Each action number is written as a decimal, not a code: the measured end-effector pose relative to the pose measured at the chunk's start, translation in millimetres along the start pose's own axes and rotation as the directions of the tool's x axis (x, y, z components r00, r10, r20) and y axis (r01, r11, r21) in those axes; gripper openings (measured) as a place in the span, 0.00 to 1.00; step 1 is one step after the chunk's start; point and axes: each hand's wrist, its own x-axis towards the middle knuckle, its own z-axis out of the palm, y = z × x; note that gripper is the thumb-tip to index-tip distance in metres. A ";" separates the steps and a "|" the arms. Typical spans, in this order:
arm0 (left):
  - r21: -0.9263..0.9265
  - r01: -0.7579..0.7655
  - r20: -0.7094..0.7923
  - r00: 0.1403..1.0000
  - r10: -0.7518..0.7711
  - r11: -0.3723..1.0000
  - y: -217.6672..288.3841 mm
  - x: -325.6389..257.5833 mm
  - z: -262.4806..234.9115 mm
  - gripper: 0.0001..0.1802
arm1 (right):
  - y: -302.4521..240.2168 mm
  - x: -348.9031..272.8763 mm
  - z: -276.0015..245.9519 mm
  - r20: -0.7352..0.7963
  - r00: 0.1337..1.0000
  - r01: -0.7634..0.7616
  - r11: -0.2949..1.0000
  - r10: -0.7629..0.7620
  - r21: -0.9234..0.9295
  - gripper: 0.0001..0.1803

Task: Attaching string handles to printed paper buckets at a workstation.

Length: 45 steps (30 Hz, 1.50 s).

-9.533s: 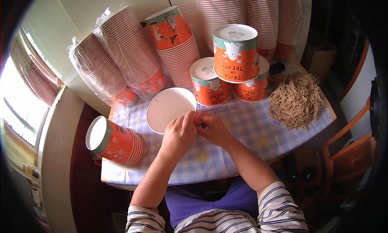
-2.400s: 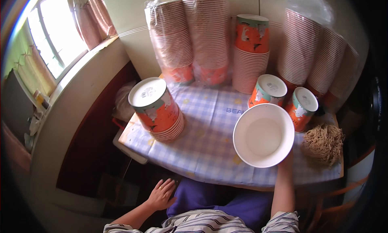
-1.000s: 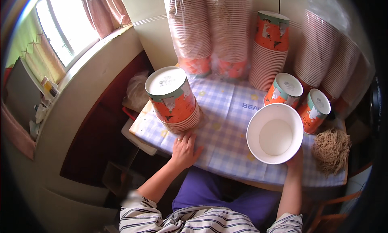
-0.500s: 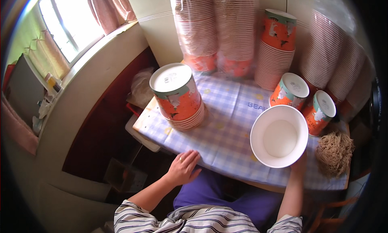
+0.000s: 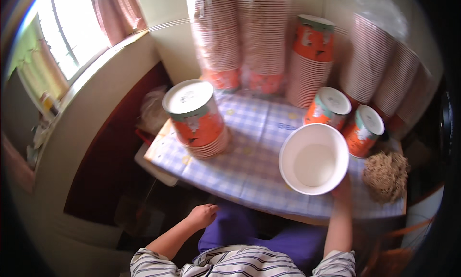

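A large white-lined paper tub (image 5: pixel 314 160) faces me with its round mouth, its inside bare. My right hand (image 5: pixel 341 188) grips it from the near right side, with most fingers hidden behind the tub. Over my left thigh, just off the table's front edge, my left hand (image 5: pixel 203 215) is loosely closed with nothing seen in it. On the table's left stands a short stack of upside-down orange and green paper tubs (image 5: pixel 198 121). Two smaller upturned tubs, one behind (image 5: pixel 331 104) and one to the right (image 5: pixel 365 132), stand beyond the held tub.
Tall plastic-wrapped stacks of tubs (image 5: pixel 213 41) line the back of the checked tablecloth (image 5: pixel 249 152). Another stack (image 5: pixel 309 70) stands unwrapped, and more wrapped stacks (image 5: pixel 367 56) lean at the right. A tangled tan fibre bundle (image 5: pixel 385 177) lies near the right edge.
My left hand has drawn back from the table edge toward my lap, and its fingers have curled in. My right hand still holds the tub. The whole view has shifted slightly.
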 end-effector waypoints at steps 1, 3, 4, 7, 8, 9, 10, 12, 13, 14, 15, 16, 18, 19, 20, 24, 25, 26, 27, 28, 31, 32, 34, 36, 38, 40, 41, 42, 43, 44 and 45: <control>-0.004 -0.025 0.011 1.000 0.025 1.000 16.2 5.6 -15.0 0.12 | -6.4 -3.8 20.5 0.021 0.999 -0.040 0.998 0.041 -0.045 0.24; 0.026 -0.014 0.180 0.984 0.009 1.000 48.7 20.4 -41.6 0.11 | -1.7 -0.6 18.0 -0.046 0.996 0.080 0.996 -0.082 -0.035 0.18; -0.072 -0.088 0.114 0.989 0.096 0.993 57.7 24.2 -46.6 0.16 | -8.2 -1.4 32.6 -0.172 0.985 -0.041 0.995 0.025 -0.087 0.14; -0.395 -0.190 0.055 0.972 0.230 0.899 103.8 48.6 -82.0 0.13 | -14.1 -11.8 33.3 -0.133 0.991 -0.054 0.962 0.019 -0.267 0.12; -0.471 -0.226 -0.069 0.973 0.220 0.853 112.7 63.1 -85.8 0.11 | -17.3 -14.6 31.7 -0.150 0.989 -0.046 0.961 0.005 -0.272 0.12; -0.539 -0.267 -0.188 0.963 0.195 0.799 121.5 78.0 -89.4 0.10 | -19.3 -16.3 28.3 -0.157 0.988 -0.065 0.942 0.013 -0.330 0.12; -0.557 -0.326 -0.323 0.933 0.162 0.764 127.4 96.2 -93.0 0.10 | -20.6 -17.3 25.6 -0.160 0.987 -0.084 0.919 0.023 -0.384 0.13; -0.651 -0.371 -0.461 0.886 0.043 0.663 135.2 140.0 -101.1 0.12 | -17.2 -14.3 15.5 -0.185 0.983 -0.070 0.900 -0.013 -0.431 0.13; -0.693 -0.289 -0.406 0.913 -0.027 0.661 133.3 162.9 -105.1 0.16 | -16.5 -12.8 13.5 -0.191 0.981 -0.064 0.879 -0.031 -0.473 0.13; -0.701 -0.317 -0.435 0.900 -0.030 0.639 135.4 185.4 -106.0 0.18 | -18.3 -14.2 16.7 -0.202 0.978 -0.062 0.877 -0.041 -0.477 0.13; -0.708 -0.345 -0.462 0.886 -0.034 0.617 139.5 204.8 -106.2 0.20 | -18.7 -13.8 23.9 -0.235 0.971 -0.068 0.879 -0.051 -0.472 0.13; -0.742 -0.345 -0.442 0.896 -0.032 0.574 144.3 222.1 -105.9 0.22 | -21.2 -15.3 29.1 -0.278 0.958 -0.074 0.880 -0.068 -0.469 0.14; -0.772 -0.381 -0.448 0.894 -0.010 0.508 154.8 245.1 -105.3 0.24 | -15.0 -10.3 23.4 -0.293 0.953 -0.081 0.872 -0.074 -0.483 0.14; -0.768 -0.384 -0.460 0.887 -0.025 0.513 158.6 255.1 -101.7 0.23 | -12.0 -8.5 19.6 -0.283 0.955 -0.068 0.854 -0.095 -0.517 0.14; -0.754 -0.414 -0.491 0.871 -0.018 0.511 156.6 265.0 -94.7 0.23 | -10.4 -7.4 22.1 -0.282 0.951 -0.053 0.829 -0.129 -0.556 0.15; -0.816 -0.491 -0.525 0.850 -0.035 0.306 151.3 287.4 -50.9 0.17 | 3.9 -0.8 -5.1 -0.274 0.790 0.200 0.653 -0.549 -0.730 0.17; -0.790 -0.518 -0.562 0.826 -0.049 0.327 142.7 286.9 -40.8 0.14 | -4.3 -3.5 4.2 -0.311 0.785 0.104 0.609 -0.536 -0.786 0.16; -0.764 -0.530 -0.580 0.814 -0.033 0.368 142.0 284.9 -38.5 0.14 | -19.1 -9.8 14.2 -0.356 0.768 -0.001 0.555 -0.532 -0.832 0.15; -0.735 -0.541 -0.599 0.801 -0.017 0.409 140.3 282.9 -37.9 0.13 | -24.4 -9.8 16.6 -0.424 0.755 -0.030 0.620 -0.500 -0.784 0.13; -0.707 -0.559 -0.620 0.784 -0.001 0.434 142.5 278.7 -41.0 0.12 | -26.7 -12.1 9.5 -0.436 0.743 -0.043 0.614 -0.508 -0.788 0.13; -0.605 -0.562 -0.658 0.752 0.044 0.564 138.7 283.6 -28.4 0.11 | -31.7 -2.4 -24.7 -0.336 0.656 0.068 0.496 -0.676 -0.866 0.10; -0.614 -0.562 -0.654 0.756 0.041 0.554 144.3 283.3 -30.6 0.11 | -45.6 -4.7 -39.9 -0.266 0.649 0.061 0.398 -0.712 -0.915 0.10; -0.509 -0.588 -0.690 0.716 0.111 0.629 146.7 282.2 -33.2 0.10 | -77.1 -11.4 -33.4 -0.149 0.652 0.019 0.212 -0.743 -0.977 0.10; -0.527 -0.581 -0.687 0.721 0.091 0.620 151.3 281.8 -33.7 0.09 | -104.0 -15.2 -47.8 -0.173 0.719 -0.187 0.053 -0.673 -0.981 0.09; -0.548 -0.575 -0.682 0.728 0.074 0.607 154.4 282.1 -33.2 0.08 | -127.0 -18.3 -57.1 -0.155 0.776 -0.234 -0.050 -0.611 -0.971 0.07; -0.513 -0.566 -0.699 0.712 0.069 0.645 151.8 283.5 -33.5 0.08 | -146.3 -16.9 -53.2 -0.149 0.839 -0.301 -0.217 -0.523 -0.929 0.04; -0.505 -0.580 -0.716 0.695 0.064 0.639 151.3 283.6 -33.2 0.08 | -150.5 -15.7 -49.3 -0.149 0.841 -0.301 -0.222 -0.520 -0.927 0.04; -0.510 -0.577 -0.715 0.697 0.059 0.638 150.4 282.8 -33.2 0.08 | -153.1 -14.5 -46.3 -0.065 0.872 -0.254 -0.336 -0.484 -0.907 0.04; -0.511 -0.568 -0.709 0.703 0.056 0.645 151.0 282.6 -33.3 0.08 | -155.8 -15.0 -44.8 0.014 0.897 -0.207 -0.446 -0.443 -0.871 0.06; -0.512 -0.558 -0.704 0.708 0.053 0.653 151.2 282.8 -32.9 0.08 | -155.1 -12.8 -47.9 0.012 0.896 -0.210 -0.449 -0.443 -0.868 0.06; -0.515 -0.559 -0.703 0.709 0.053 0.649 150.3 283.5 -32.1 0.08 | -151.7 -7.9 -54.1 0.072 0.922 -0.145 -0.513 -0.379 -0.846 0.08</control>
